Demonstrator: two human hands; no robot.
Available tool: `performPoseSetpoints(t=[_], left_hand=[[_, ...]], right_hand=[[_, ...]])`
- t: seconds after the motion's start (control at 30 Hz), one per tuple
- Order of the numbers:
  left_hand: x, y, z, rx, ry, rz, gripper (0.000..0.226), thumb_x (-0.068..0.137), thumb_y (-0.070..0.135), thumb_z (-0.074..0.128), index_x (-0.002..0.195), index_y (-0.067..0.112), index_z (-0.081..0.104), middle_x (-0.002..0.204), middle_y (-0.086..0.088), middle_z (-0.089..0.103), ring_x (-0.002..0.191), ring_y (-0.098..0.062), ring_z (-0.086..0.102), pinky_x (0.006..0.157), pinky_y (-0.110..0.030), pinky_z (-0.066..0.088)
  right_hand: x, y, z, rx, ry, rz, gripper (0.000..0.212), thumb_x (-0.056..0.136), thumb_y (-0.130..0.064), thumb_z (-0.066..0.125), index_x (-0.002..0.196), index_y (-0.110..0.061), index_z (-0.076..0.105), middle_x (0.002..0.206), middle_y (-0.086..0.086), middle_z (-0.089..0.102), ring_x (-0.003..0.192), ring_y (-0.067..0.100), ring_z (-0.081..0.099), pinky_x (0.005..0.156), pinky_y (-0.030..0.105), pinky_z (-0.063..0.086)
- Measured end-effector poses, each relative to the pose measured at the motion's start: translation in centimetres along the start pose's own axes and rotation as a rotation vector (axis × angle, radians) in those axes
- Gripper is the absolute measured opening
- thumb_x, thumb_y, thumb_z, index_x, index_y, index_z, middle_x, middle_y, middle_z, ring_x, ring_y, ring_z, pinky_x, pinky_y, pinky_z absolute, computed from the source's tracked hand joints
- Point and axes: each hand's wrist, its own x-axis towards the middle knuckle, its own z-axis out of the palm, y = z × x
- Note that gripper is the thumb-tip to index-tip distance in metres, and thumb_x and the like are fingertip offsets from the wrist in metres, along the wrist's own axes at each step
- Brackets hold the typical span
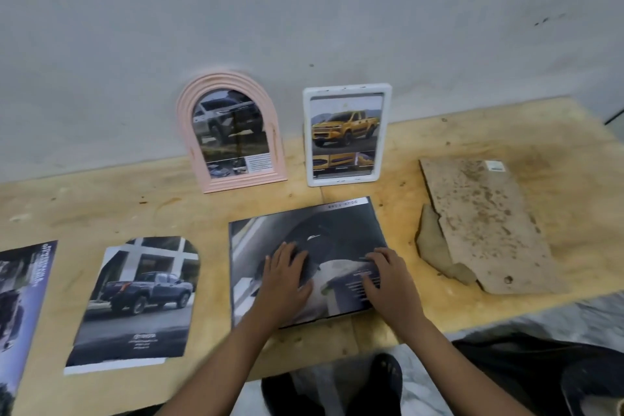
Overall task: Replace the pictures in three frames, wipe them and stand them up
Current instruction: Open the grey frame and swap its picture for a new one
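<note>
Your left hand (283, 282) and right hand (391, 280) press flat, fingers straight, on the near dark glossy paper sheet (324, 223). Uneven pushing could crease it.

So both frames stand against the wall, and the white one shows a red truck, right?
Not red: the head view shows the truck in the white frame is yellow. It and the pink arched frame do stand against the wall.

board (439, 152): raw plywood | pink frame (189, 118): ridged plastic | brochure (337, 230): glossy paper
</note>
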Motion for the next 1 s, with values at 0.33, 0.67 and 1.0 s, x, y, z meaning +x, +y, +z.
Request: performPoseSetpoints(t=[0.33, 0.67, 1.0], left_hand=[[10.9, 17.9, 1.3, -0.628, -0.012, -0.178, 0.047, 0.092, 0.022, 0.056, 0.135, 0.009, 0.042, 0.134, -0.008, 0.045, 0.126, -0.021, 0.043, 0.095, -0.023, 0.035], [19.2, 27.1, 3.6, -0.685, -0.119, -0.362, 0.009, 0.091, 0.026, 0.052, 0.088, 0.021, 0.045, 0.086, 0.005, 0.047, 0.08, -0.015, 0.047, 0.063, -0.027, 0.039], [18.1, 32.1, 1.3, -0.879, 0.021, -0.22, 0.022, 0.095, 0.028, 0.042, 0.113, 0.017, 0.038, 0.097, 0.003, 0.052, 0.08, -0.009, 0.053, 0.055, -0.025, 0.041]], right_hand=[[5.2, 16.3, -13.4, 0.085, 0.209, 0.225, 0.021, 0.087, -0.009, 0.059, 0.108, -0.008, 0.061, 0.112, 0.012, 0.055, 0.105, 0.03, 0.051, 0.08, 0.029, 0.04], [3.8, 27.0, -16.4, 0.201, -0.042, 0.663, 0.041, 0.088, -0.033, 0.059, 0.115, -0.006, 0.045, 0.123, 0.019, 0.042, 0.11, 0.038, 0.043, 0.084, 0.038, 0.04], [2.3, 26.1, -14.8, 0.537, 0.083, 0.785, 0.036, 0.08, -0.038, 0.069, 0.095, -0.009, 0.053, 0.096, 0.009, 0.06, 0.093, 0.026, 0.056, 0.073, 0.037, 0.048]])
